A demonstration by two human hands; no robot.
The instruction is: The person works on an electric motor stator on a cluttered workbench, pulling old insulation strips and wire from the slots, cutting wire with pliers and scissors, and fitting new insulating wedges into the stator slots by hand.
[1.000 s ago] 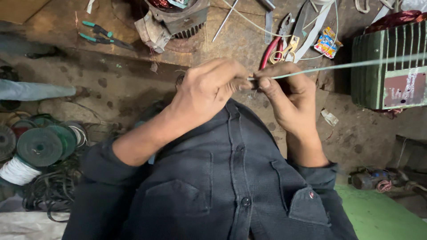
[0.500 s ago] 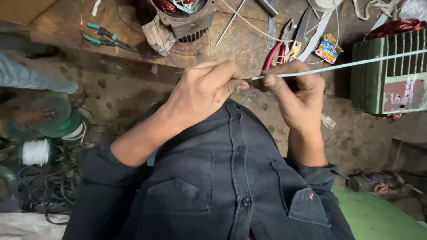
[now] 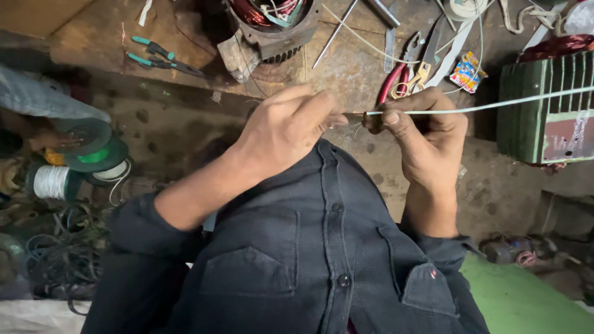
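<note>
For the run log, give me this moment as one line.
left hand: pinches sleeve end | right hand: grips white sleeve, running right | bench: motor stator, red pliers, green motor

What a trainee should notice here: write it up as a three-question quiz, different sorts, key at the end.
1. Which hand pinches the end of the white sleeve that runs off to the right?
2. True or false: the red-handled pliers lie on the workbench, untouched by either hand.
3. The windings inside the motor stator look: A copper-red, B blue, C white.

Key: 1 the right hand; 2 true; 3 A.
</note>
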